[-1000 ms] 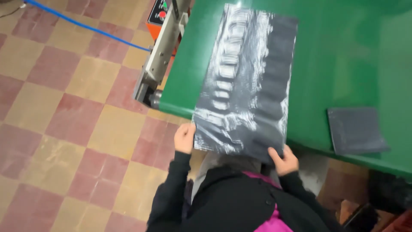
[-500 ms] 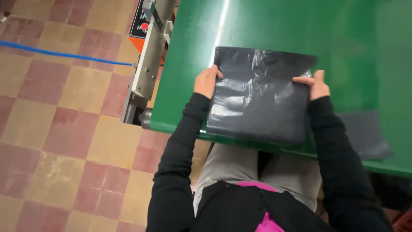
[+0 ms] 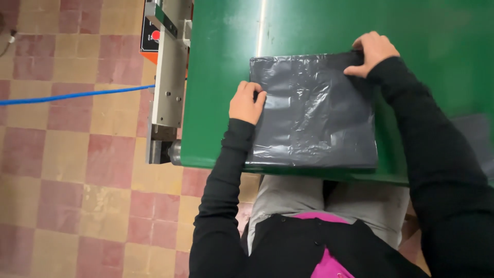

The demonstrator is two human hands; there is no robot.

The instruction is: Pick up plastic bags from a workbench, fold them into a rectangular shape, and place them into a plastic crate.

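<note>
Your left hand [image 3: 247, 102] pinches the dark plastic bag's [image 3: 314, 116] left edge, your right hand [image 3: 371, 53] grasps its far right corner; the bag lies flat between them on the green worktop [image 3: 221, 77], at its near edge

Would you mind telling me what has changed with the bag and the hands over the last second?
The dark grey plastic bag, a second ago stretched long with its near end hanging over the table edge, is now doubled into a shorter rectangle lying on the green table. The left hand moved from the bag's near corner up to its left edge; the right hand went to the far right corner. Both remain on the bag.
</note>
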